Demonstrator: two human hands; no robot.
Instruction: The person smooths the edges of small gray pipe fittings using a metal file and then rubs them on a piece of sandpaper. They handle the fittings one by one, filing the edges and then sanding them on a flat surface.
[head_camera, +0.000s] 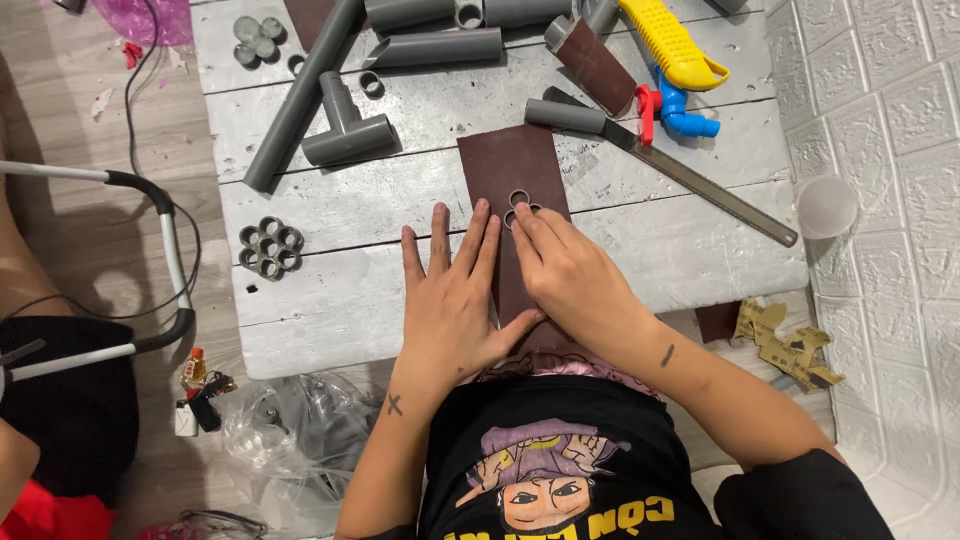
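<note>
We see the left hand (455, 300) lying flat, fingers spread and palm down, on the near left part of a dark brown sheet of sandpaper (515, 170) that lies lengthwise on the white-painted plank worktop (650, 250); its grip is apart, closed on nothing, simply pressing the sheet down. The right hand (570, 275) sits just beside it to the right, thumb touching the left hand's thumb, with its fingertips (527, 215) pressed on a small cluster of grey pipe rings (519, 200) that rests on the sandpaper near the sheet's middle; the fingers are bunched on the rings from above, though we cannot quite tell how many rings the cluster has, since the fingers cover its near part. To the left on the worktop, well apart from the hands, lies a larger bundle of grey rings (269, 247) set in a flower shape. Farther off lie a grey T-shaped pipe fitting (345, 128) beside a long grey pipe (300, 95), and a shorter pipe length (435, 48) beyond them. At the far right we see a handsaw with a yellow handle (670, 42), a blue valve with a red lever (675, 110), and a long narrow saw blade (700, 185) running toward the right edge. A clear plastic cup (826, 206) stands just off the worktop's right side, and torn pieces of cardboard (790, 345) lie on the floor below it.
</note>
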